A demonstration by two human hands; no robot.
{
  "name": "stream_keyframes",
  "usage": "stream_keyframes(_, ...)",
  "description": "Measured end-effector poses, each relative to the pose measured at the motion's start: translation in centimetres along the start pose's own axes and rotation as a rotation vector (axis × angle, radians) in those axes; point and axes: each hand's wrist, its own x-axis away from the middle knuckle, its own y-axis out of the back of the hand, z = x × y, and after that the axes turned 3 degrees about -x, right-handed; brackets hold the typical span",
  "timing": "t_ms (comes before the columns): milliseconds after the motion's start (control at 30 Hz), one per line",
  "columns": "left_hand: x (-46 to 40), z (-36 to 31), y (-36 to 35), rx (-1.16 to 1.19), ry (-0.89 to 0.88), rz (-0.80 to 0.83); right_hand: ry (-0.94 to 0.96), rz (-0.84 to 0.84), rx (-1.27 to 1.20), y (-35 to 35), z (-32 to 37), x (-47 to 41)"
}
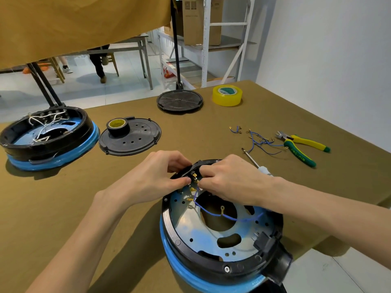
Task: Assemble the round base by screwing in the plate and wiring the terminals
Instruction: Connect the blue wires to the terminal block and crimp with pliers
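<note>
A round base (184,246) with a black rim and blue skirt lies upside down at the table's near edge. A silvery metal plate (198,235) sits inside it. Brass terminals (193,189) stand at its far left rim. A blue wire (213,213) with a ring lug crosses the plate's central hole. My left hand (160,174) grips the black rim by the terminals. My right hand (228,178) pinches the blue wire's end at the terminals. A screwdriver (254,161) lies behind my right hand, partly hidden.
A second base (48,136) with white wires stands at far left. A black cover plate (135,138) carries a black tape roll (118,125). Another black cover (179,100), a yellow tape roll (227,95), loose blue wires (260,140) and green-yellow pliers (302,146) lie farther back.
</note>
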Motion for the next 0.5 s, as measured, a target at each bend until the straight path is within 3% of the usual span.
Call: stream_keyframes(500, -0.08, 0.18, 0.04, 0.002, 0.005, 0.008, 0.074, -0.083, -0.079, -0.73, -0.49, -0.15)
